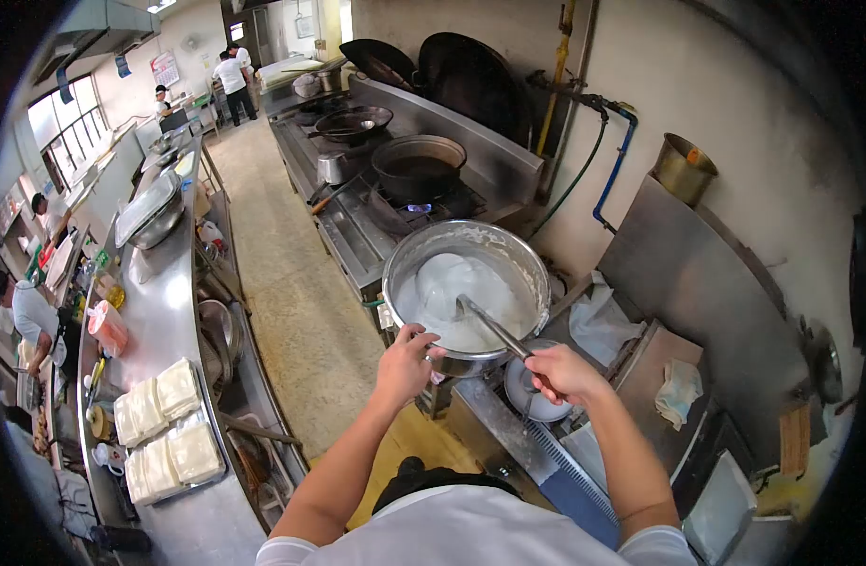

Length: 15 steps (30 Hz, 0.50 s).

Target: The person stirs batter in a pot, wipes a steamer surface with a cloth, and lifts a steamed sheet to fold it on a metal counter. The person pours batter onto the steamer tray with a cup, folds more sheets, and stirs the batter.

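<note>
A large steel pot (pixel 538 274) in the middle holds a white, creamy mass (pixel 452 286). My right hand (pixel 563 374) is closed round the handle of a long metal ladle (pixel 494 328), whose lower end dips into that mass. At the pot's near left rim is my left hand (pixel 411 363), fingers bent, touching or resting on the edge; how firmly it holds is hard to make out. Under my right hand, beside the pot, lies a round, pale lidded container (pixel 532 396).
Behind the pot, a stove bears a dark pan (pixel 419 168) near a blue flame (pixel 419 208) and a wok (pixel 353 124). On the left, a steel counter (pixel 183 330) holds a tray of wrapped white packs (pixel 169 429). Several people stand farther off.
</note>
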Tool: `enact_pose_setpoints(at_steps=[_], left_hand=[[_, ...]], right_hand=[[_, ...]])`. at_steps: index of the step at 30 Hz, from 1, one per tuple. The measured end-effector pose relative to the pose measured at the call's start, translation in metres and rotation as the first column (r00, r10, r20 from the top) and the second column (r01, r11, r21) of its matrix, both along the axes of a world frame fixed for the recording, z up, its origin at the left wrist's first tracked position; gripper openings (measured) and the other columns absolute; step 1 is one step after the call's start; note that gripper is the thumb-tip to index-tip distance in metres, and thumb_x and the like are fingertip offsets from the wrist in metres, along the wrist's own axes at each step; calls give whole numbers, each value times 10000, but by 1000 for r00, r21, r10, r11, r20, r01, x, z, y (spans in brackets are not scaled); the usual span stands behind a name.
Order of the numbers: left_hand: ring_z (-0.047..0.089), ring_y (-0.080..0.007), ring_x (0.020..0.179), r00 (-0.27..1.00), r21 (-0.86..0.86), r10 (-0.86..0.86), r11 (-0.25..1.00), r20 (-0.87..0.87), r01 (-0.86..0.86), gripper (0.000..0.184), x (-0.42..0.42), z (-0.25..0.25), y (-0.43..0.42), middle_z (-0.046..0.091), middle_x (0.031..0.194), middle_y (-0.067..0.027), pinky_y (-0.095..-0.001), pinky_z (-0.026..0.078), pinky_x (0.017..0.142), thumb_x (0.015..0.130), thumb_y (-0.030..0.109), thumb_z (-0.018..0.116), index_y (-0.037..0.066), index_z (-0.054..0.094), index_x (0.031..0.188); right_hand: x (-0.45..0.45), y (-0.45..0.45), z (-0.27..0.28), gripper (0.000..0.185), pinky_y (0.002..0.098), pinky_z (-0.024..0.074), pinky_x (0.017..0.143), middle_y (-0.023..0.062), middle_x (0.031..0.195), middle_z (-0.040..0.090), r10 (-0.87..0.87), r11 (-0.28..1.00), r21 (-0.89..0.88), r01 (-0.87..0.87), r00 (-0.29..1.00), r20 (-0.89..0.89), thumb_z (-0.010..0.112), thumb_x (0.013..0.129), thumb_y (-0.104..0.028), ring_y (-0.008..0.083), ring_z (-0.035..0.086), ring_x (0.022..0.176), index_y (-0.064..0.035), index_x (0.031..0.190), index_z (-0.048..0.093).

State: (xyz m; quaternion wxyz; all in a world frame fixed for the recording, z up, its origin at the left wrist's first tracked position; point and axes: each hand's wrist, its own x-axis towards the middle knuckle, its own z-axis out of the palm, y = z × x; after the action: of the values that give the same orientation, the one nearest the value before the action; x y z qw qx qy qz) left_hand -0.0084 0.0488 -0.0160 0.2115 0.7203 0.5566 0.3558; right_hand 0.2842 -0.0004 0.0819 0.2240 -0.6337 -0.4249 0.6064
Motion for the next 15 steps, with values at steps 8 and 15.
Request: enact_pose_setpoints(at_steps=[8, 15], left_hand=[[711, -291, 884, 999, -29, 1, 1000, 43, 0, 260, 4, -2, 3, 646, 1275, -87, -415, 563, 792, 917, 298, 770, 155, 776, 1134], [712, -268, 825, 996, -19, 12, 1000, 92, -10, 251, 7, -15, 7, 648, 1287, -78, -401, 564, 787, 924, 296, 761, 166, 777, 1138]], right_hand=[[23, -50, -47, 234, 350, 482, 569, 72, 707, 643, -21, 914, 402, -61, 980, 197, 580, 1038, -227, 207, 637, 601, -12, 1103, 641], [44, -57, -64, 345, 547, 536, 736, 255, 925, 718, -173, 741, 574, -349, 727, 665, 584, 1013, -241, 479, 693, 861, -4, 1265, 588]])
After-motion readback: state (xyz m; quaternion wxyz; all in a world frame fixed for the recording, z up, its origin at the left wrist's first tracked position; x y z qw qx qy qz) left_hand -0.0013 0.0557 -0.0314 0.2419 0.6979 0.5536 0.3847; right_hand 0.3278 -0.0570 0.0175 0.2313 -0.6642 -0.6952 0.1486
